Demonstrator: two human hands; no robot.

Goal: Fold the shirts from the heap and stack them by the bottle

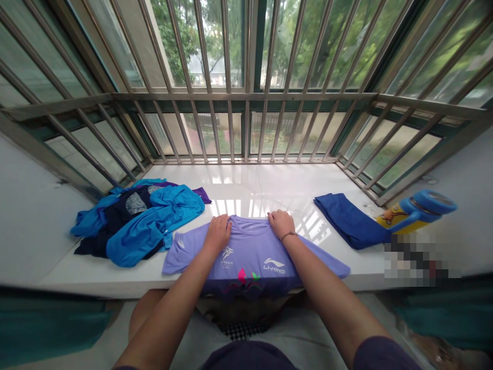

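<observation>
A lavender Li-Ning T-shirt [250, 257] lies spread on the white stone sill [96, 270], its lower part hanging over the near edge. My left hand [217, 234] grips the shirt near the collar. My right hand [281, 224] holds the shirt's other shoulder and wears a thin bracelet. To the left of my left hand is a heap of bright blue and dark garments [134, 223]. A folded navy cloth [348, 221] lies to the right of my right hand.
A blue and yellow bottle [419, 210] lies on its side at the sill's right end, past the navy cloth. Steel window bars [246, 123] and glass close off the far side. White walls flank the sill. Teal curtains [46, 324] hang below it on both sides.
</observation>
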